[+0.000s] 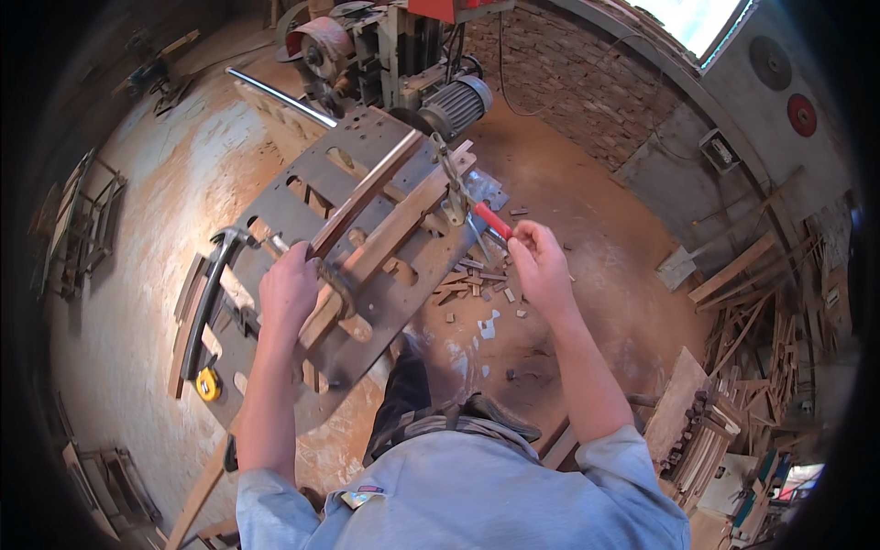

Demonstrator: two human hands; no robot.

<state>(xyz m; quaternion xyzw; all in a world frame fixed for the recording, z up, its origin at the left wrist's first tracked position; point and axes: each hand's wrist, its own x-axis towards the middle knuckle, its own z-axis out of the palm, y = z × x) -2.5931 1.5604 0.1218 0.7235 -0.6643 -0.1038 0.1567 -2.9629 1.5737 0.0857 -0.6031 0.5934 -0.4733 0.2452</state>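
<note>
A slotted metal plate table (298, 179) stands in front of me, tilted across the view. My left hand (289, 286) is closed at the near end of a reddish-brown wooden strip (371, 188); the fingertips are partly hidden. Beside it, a lighter wooden strip (399, 229) lies along the table, with a round metal clamp part (335, 282) at its near end. At the far right edge is a metal toggle clamp (451, 183) with a red handle (493, 220). My right hand (541, 266) pinches at the outer end of that handle.
A black curved lever (209, 307) and a yellow tape measure (209, 383) are at the table's left side. Behind the table stands a machine with a grey motor (456, 103). Wood offcuts (472, 280) litter the floor, and more scrap wood (765, 339) is piled at right.
</note>
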